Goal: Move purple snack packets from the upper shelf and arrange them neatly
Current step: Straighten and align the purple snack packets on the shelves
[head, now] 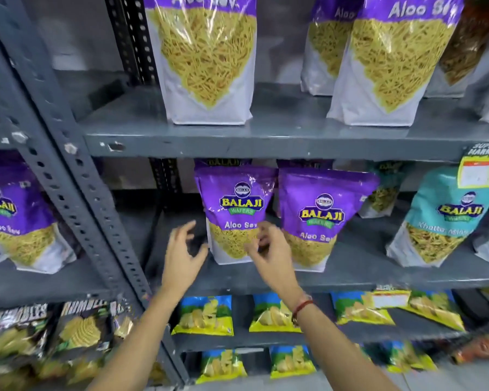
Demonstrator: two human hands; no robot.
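Note:
Three purple Aloo Sev packets stand on the upper shelf (pixel 266 142): one on the left (pixel 206 60), one behind (pixel 325 49) and one in front on the right (pixel 390 63). On the middle shelf (pixel 359 275) two more purple packets stand upright side by side, one on the left (pixel 233 204) and one on the right (pixel 319 213). My left hand (pixel 182 255) hovers open just left of the left packet's base. My right hand (pixel 271 249), fingers loosely curled and holding nothing, is in front of the gap between the two packets.
A teal Balaji packet (pixel 443 218) stands further right on the middle shelf. A grey perforated upright (pixel 76 198) divides the rack; another purple packet (pixel 14 215) sits left of it. Yellow-blue chip bags (pixel 203 314) and dark bags (pixel 76 328) fill the lower shelves.

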